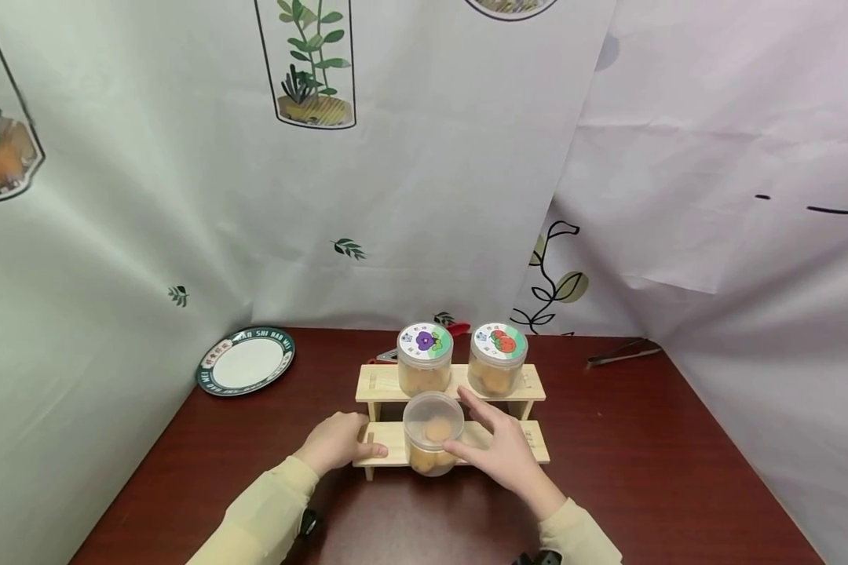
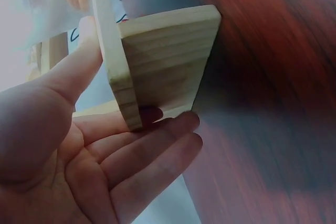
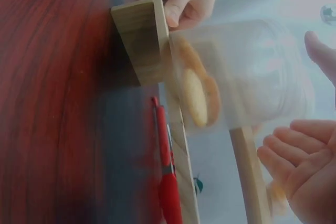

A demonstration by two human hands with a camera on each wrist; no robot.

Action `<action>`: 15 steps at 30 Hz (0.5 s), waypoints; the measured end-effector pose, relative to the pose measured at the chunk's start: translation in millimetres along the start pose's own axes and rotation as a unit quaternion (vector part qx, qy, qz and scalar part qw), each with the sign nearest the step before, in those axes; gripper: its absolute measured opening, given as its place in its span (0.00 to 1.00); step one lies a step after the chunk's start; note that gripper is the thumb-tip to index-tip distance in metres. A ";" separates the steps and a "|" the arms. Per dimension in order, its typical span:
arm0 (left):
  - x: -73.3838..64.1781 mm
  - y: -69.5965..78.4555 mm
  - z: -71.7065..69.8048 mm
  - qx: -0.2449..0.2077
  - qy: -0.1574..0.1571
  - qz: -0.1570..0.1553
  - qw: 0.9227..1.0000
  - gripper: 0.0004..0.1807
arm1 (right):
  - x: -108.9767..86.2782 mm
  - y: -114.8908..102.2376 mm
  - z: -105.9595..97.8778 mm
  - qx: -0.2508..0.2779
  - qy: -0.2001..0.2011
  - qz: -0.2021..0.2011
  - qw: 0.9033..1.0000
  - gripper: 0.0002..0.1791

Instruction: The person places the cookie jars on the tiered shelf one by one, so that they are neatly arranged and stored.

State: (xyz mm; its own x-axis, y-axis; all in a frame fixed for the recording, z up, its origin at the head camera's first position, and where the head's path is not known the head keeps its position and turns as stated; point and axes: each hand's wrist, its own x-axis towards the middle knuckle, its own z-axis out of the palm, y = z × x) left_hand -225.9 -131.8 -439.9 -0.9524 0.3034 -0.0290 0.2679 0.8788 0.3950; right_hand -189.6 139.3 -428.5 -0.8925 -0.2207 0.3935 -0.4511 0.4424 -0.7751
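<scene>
A two-step wooden rack (image 1: 392,434) stands on the table. My left hand (image 1: 335,442) grips the left end of its lower step, the thumb on top and the fingers at the edge and underneath, as the left wrist view shows. On that lower step is a clear plastic jar (image 1: 433,431) with a few biscuits (image 3: 197,95) at its bottom. Beside the jar, my right hand (image 1: 498,451) is spread with thumb and fingers apart; in the right wrist view a gap separates it from the jar. The upper step bears two jars with picture lids, one purple (image 1: 425,357), one red (image 1: 498,359).
A white plate (image 1: 247,362) with a dark green patterned rim lies at the back left of the brown table (image 1: 629,455). Metal tongs (image 1: 623,353) lie at the back right. Behind the rack a red-handled tool (image 1: 458,329) is partly hidden. Printed cloth hangs around the table.
</scene>
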 end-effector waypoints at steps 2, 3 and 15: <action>-1.5 -2.2 0.4 0.005 0.007 0.005 1.000 0.21 | -2.5 1.2 -3.6 -0.009 0.003 -0.013 1.000 0.38; -2.4 -3.5 0.5 0.008 0.010 0.009 1.000 0.21 | -3.9 1.6 -5.6 -0.015 0.006 -0.017 1.000 0.37; -8.0 -10.0 2.3 0.001 0.033 0.044 0.998 0.26 | -16.2 12.3 -35.7 -0.103 0.066 -0.057 0.991 0.31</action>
State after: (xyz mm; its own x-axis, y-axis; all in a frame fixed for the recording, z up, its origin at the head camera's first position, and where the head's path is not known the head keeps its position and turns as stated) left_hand -220.7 -142.2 -445.8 -0.9326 0.3547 0.0665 0.3514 0.8505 0.3913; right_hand -180.6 179.4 -426.8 -0.8220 -0.1699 0.5435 -0.5258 0.5929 -0.6100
